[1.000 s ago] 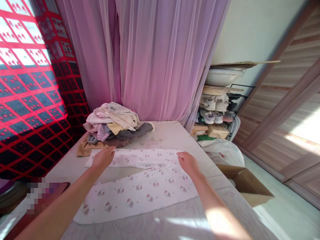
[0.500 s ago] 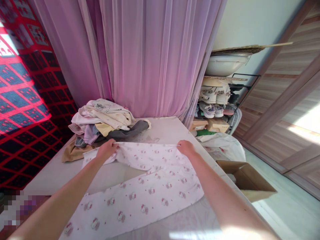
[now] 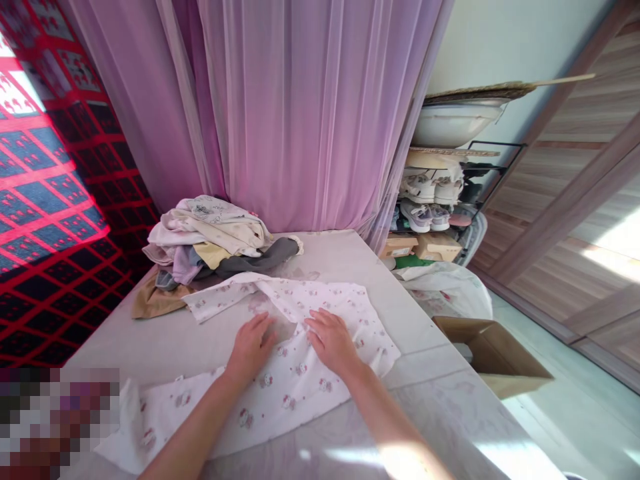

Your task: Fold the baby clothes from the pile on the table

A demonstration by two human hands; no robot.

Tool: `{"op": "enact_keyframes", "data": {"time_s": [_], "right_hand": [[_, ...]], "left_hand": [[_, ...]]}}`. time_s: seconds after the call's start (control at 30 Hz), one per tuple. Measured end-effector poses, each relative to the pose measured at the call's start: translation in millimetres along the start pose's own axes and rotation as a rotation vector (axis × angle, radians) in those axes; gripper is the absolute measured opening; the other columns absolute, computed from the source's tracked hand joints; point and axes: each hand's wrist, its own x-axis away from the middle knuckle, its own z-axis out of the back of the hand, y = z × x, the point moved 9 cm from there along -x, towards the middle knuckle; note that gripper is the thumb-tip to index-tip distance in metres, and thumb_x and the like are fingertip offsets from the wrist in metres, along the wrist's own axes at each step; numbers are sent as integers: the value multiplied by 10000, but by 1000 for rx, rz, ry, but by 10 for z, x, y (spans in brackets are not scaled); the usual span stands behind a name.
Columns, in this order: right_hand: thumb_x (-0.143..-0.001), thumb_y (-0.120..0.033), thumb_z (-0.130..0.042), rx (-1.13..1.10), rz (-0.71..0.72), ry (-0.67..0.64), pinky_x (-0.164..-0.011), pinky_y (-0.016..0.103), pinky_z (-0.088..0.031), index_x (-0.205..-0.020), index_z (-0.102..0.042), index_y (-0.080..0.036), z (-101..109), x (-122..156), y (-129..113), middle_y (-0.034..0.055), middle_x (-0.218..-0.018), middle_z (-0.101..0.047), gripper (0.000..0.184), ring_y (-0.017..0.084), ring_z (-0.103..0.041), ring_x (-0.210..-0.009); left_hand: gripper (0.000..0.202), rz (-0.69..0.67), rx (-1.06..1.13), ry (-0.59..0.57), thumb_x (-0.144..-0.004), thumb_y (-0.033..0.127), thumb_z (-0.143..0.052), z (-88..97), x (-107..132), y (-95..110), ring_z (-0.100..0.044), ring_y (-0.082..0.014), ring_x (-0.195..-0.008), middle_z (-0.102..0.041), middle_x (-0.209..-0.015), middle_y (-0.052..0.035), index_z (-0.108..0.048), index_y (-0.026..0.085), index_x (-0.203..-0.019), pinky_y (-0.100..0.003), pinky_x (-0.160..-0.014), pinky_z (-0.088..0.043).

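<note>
Head view, and look at that: the left hand (image 3: 250, 348) and right hand (image 3: 330, 341) are open, palms down, fingers spread, pressing the creased white printed cloth (image 3: 295, 393) so it can't slide on the desk (image 3: 430, 407), right before the heaped clothes (image 3: 210, 230), with a cardboard box (image 3: 493, 353) beyond the edge.

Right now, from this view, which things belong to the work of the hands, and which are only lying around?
Part of the work: the left hand and right hand, both flat on the white cloth with pink cat print.
Lying around: the pile of clothes, the cardboard box, the sneakers on the rack, the white basin, the white plastic bag.
</note>
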Motion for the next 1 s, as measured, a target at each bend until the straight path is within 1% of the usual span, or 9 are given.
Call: {"op": "enact_keyframes", "data": {"time_s": [0.1,0.2,0.33,0.47,0.53,0.63,0.77,0.87,1.0], "right_hand": [[-959,-358,-396,24,30,-84,-1120,418,-219,-1324,-553,-306,-226,126,-193,25,-1443,-492,401,205,-352,-1360],[-967,-412,-381,69,21,-131,-1126,482,-174,-1344,-528,-338,-299,157,-218,32,-1488,-433,412,228,-312,-1381],[-961,-433,-387,100,6,-172,-1118,544,-162,-1363,-508,-341,-284,171,-237,52,-1515,-390,429,257,-288,-1398],[-947,-384,-423,39,-26,-130,-1120,523,-192,-1328,-548,-319,-227,289,-228,63,-1471,-453,406,246,-342,-1378],[-946,-327,-415,2,-94,-36,-1119,469,-229,-1271,-598,-304,-144,402,-101,54,-1400,-535,374,217,-420,-1327],[-938,-249,-379,-23,-252,133,-1087,390,-299,-1155,-669,-256,44,645,263,52,-1275,-636,362,188,-529,-1215],[-920,-213,-348,13,-480,283,-1038,330,-349,-1121,-679,-209,320,1009,793,73,-1225,-658,387,189,-559,-1169],[-915,-276,-392,65,-665,306,-1016,366,-355,-1245,-602,-197,440,1205,1038,100,-1306,-595,400,234,-513,-1223],[-887,-345,-467,89,-746,251,-996,413,-346,-1296,-551,-169,468,1235,1074,139,-1232,-619,453,286,-524,-1178]], "left_hand": [[173,-10,-42,4,-844,364,-560,-28,326,140,-483,-311,-1283,-608,-1305,-86,-668,246,-909,-551,-1066,-341],[144,-78,15,5,-858,283,-521,26,477,276,-542,-275,-1205,-679,-1149,-73,-601,228,-751,-505,-1029,-382],[150,-197,101,-18,-871,226,-443,143,573,468,-615,-210,-923,-682,-908,-60,-520,220,-744,-391,-882,-457],[212,-113,65,-59,-896,304,-409,202,621,476,-582,-199,-736,-630,-733,-49,-501,218,-725,-339,-732,-450],[197,-74,51,-93,-882,302,-425,200,631,469,-584,-191,-723,-635,-719,-38,-516,218,-729,-323,-722,-434],[166,-42,5,-136,-857,281,-451,181,637,463,-585,-176,-692,-636,-683,-19,-536,220,-728,-299,-706,-410],[208,-22,-61,-144,-896,330,-432,175,651,463,-589,-177,-680,-643,-657,-9,-557,228,-764,-291,-706,-397],[212,-32,-102,-129,-915,332,-415,183,664,485,-599,-185,-691,-663,-678,-8,-574,230,-820,-303,-733,-399],[192,-44,-144,-76,-911,328,-435,235,666,515,-621,-200,-784,-690,-797,-31,-593,225,-875,-307,-752,-404]]}}
